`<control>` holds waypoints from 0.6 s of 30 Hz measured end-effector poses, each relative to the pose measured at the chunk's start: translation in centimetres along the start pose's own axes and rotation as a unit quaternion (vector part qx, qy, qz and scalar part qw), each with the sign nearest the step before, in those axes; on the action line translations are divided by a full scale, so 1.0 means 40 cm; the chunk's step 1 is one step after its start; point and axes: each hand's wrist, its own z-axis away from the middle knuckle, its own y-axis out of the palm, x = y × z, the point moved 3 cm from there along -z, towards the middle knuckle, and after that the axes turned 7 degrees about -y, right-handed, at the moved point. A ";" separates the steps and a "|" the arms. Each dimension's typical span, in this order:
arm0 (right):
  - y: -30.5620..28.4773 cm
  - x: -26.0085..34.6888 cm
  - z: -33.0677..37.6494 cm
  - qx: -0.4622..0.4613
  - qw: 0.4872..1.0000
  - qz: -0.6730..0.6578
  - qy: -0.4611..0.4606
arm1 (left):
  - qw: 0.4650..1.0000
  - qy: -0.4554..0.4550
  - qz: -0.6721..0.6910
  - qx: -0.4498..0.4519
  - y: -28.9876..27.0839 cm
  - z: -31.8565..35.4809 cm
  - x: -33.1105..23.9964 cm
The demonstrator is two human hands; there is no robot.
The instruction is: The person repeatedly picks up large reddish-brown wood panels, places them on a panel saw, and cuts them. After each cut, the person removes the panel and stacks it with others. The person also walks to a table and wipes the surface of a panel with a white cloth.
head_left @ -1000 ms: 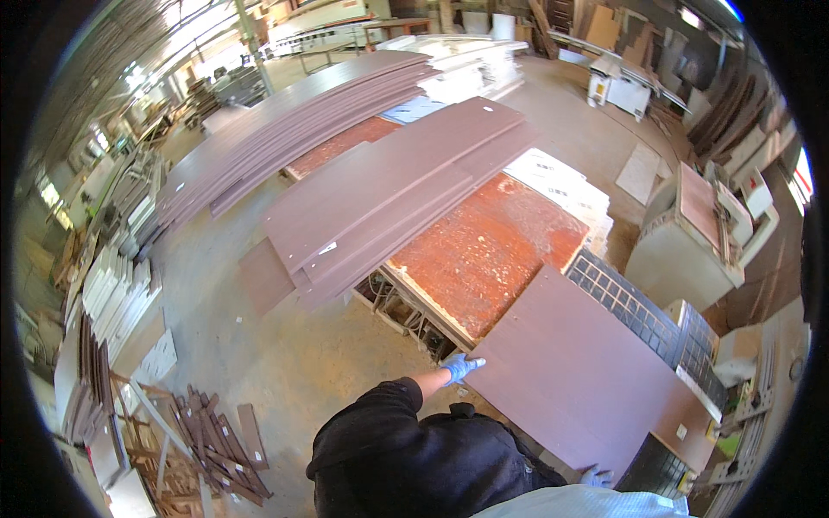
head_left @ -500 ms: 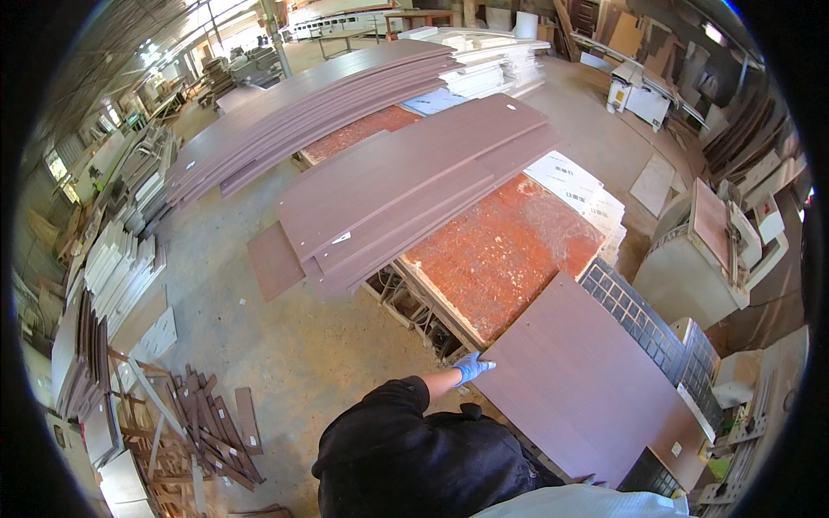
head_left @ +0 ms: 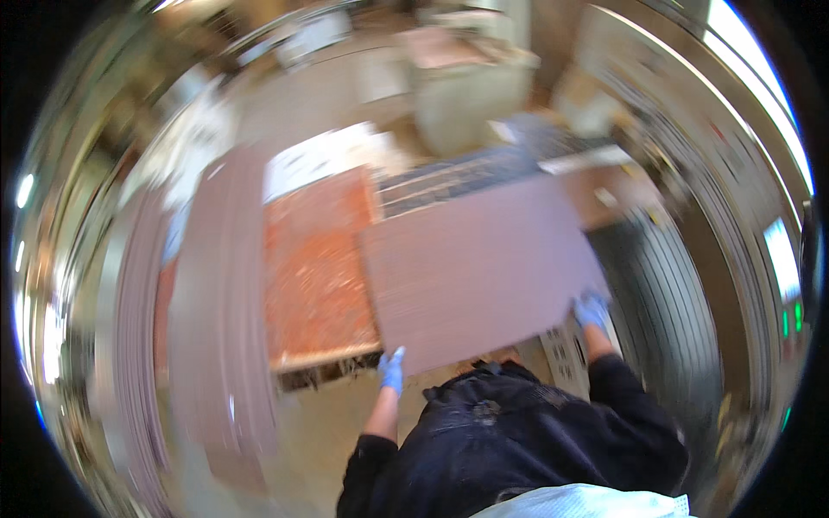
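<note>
A large flat brown panel lies across the middle, with the whole picture smeared by motion. My left hand, in a blue glove, grips the panel at its near left corner. At the near right corner my right hand, also gloved in blue, has hold of the edge; its fingers are blurred. A worn red-orange tabletop adjoins the panel on the left. Beneath and behind the panel runs a dark gridded surface.
Stacked long brown boards stand to the left. Right of the panel is a dark ribbed machine bed, with a smaller brown piece beyond the panel's far right corner. A pale bulky machine stands behind.
My view has swung to the right. The panel now lies squarely in front of me, farther left in the picture. My right hand, mostly hidden before, now shows on its right end.
</note>
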 end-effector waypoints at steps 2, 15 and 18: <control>0.044 -0.047 -0.013 -0.119 0.993 0.019 0.013 | 1.000 -0.020 0.003 -0.005 0.000 -0.002 0.008; 0.049 -0.033 0.021 -0.030 0.997 -0.026 0.070 | 0.999 -0.046 0.008 0.015 -0.047 -0.035 0.033; 0.045 -0.033 0.018 -0.033 0.997 -0.022 0.069 | 0.998 -0.057 0.011 -0.006 -0.033 -0.022 0.022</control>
